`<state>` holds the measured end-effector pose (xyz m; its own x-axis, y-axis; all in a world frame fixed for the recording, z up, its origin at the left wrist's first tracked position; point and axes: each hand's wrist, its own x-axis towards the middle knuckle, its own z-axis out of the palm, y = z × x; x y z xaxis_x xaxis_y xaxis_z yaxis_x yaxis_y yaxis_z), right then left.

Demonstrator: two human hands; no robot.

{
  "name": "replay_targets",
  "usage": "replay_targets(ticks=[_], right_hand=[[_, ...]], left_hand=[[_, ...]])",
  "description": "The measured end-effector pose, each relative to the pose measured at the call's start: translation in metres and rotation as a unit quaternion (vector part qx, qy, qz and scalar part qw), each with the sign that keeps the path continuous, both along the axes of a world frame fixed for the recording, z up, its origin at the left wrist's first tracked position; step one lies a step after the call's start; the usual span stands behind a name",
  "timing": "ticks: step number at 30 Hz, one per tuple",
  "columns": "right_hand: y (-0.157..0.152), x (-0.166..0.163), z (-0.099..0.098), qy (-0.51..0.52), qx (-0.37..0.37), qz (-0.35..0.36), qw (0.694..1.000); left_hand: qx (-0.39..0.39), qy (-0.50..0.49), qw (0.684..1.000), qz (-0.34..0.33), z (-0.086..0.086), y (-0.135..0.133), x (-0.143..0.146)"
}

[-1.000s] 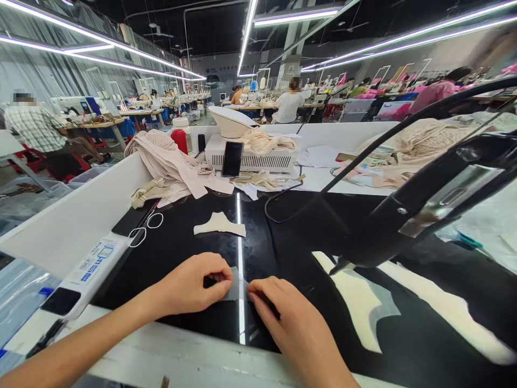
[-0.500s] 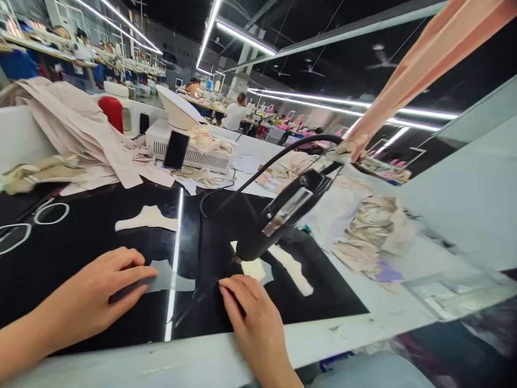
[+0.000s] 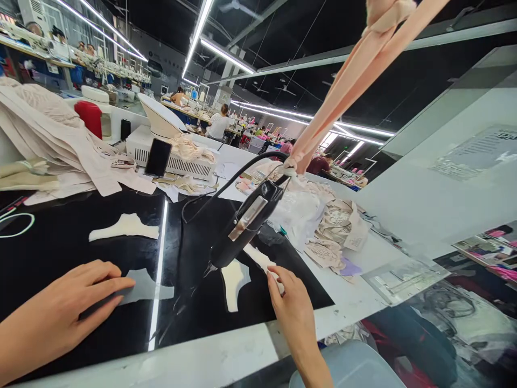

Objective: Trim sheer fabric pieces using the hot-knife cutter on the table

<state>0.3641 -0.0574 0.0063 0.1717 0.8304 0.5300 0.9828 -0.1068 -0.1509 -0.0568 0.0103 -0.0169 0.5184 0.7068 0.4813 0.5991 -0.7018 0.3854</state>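
Note:
My left hand [image 3: 76, 302] rests on the black mat [image 3: 133, 328] with fingers spread, its fingertips touching a grey, see-through shaped piece [image 3: 145, 285]. My right hand [image 3: 293, 302] has thumb and forefinger closed on the near end of a narrow cream cut piece [image 3: 257, 255], whose end is partly hidden by the fingers. Between the hands, a black corded hand tool [image 3: 246, 221] with a metal lever hangs tilted, its thin tip pointing down to the mat. Beside that tip lies a cream cut piece [image 3: 231, 283] over a grey one. Another cream piece [image 3: 125, 226] lies farther back.
A peach fabric strap [image 3: 331, 97] holds the tool from above. Behind the mat are stacked beige fabric strips [image 3: 60, 129], a phone [image 3: 158, 157], a white vented box [image 3: 137, 145] and a red thread cone [image 3: 89, 118]. Crumpled beige garments [image 3: 335, 226] lie right.
My right hand has moved right, from beside the tool's tip to the narrow cream piece. My left hand stays by the grey piece. The head view has turned right.

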Motion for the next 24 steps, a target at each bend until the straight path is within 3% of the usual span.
replay_targets(ticks=[11,24], right_hand=[[0.053,0.003,-0.001,-0.137,-0.122,0.014,0.983],[0.054,0.004,0.002,-0.085,-0.162,-0.027,0.983]], left_hand=[[-0.017,0.003,1.0,0.008,-0.005,0.001,-0.002],[-0.001,-0.01,1.0,0.003,-0.003,0.0,0.0]])
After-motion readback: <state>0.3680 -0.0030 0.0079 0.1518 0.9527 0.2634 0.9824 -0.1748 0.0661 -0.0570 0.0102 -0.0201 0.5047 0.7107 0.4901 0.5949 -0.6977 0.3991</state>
